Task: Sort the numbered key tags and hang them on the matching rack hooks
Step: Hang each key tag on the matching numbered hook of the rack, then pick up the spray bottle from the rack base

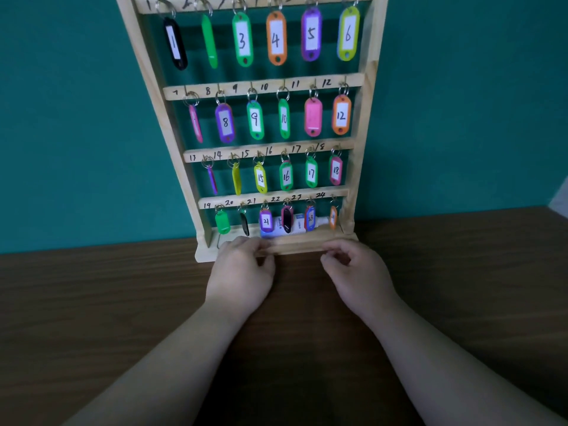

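Left hand (pixel 242 269) grips rack base (pixel 307 245), right hand (pixel 356 272) beside; seemingly 24 tags (pixel 242 40).

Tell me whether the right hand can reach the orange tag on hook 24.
Probably yes: the right hand sits just below the orange tag, with only the low front rail between them.

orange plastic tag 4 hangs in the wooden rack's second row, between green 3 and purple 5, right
No, head view shows the orange plastic tag 4 in the wooden rack's top row, between green tag 3 and purple tag 5.
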